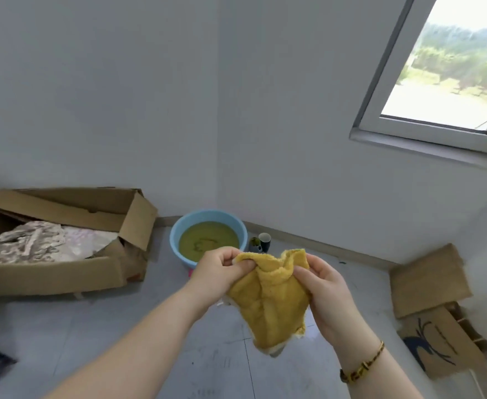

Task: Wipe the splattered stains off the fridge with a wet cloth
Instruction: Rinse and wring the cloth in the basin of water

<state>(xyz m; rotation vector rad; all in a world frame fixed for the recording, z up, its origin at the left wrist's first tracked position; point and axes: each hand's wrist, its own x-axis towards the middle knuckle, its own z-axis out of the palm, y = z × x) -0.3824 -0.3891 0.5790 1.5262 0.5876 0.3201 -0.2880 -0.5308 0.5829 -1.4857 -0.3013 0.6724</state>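
View from the person's head, looking down into the corner of a room with a grey tiled floor (92, 326) and plain white walls.

At far left, a large open brown cardboard box (63, 272) lies on the floor against the wall, its flaps splayed. A crumpled pale patterned bag or wrapping (32, 243) sits inside it; which of the two cannot be told.

Just right of the box, in the far corner, a round light blue plastic basin (174, 240) stands on the floor, holding cloudy yellow-green water. Two small dark cup-like containers (261, 242) stand just beside its right rim.

In the near centre, two bare forearms reach forward. The left hand (219, 269) has its fingers (236, 264) curled, pinching the upper left edge of a mustard-yellow terry cloth (268, 300). The cloth is held up in the air between both hands, in front of the basin and above the floor, and hangs down in soft folds with a paler backing showing at its lower edge. The right hand (326, 292) grips the cloth's upper right edge, thumb on the near face and fingers curled behind. A thin beaded amber-and-black bracelet (363, 364) circles the right wrist.

At right, flattened brown cardboard pieces (429, 283) lean and lie against the wall, one printed with a dark blue design.

At upper right, a white-framed window (380, 110) shows green trees outdoors.
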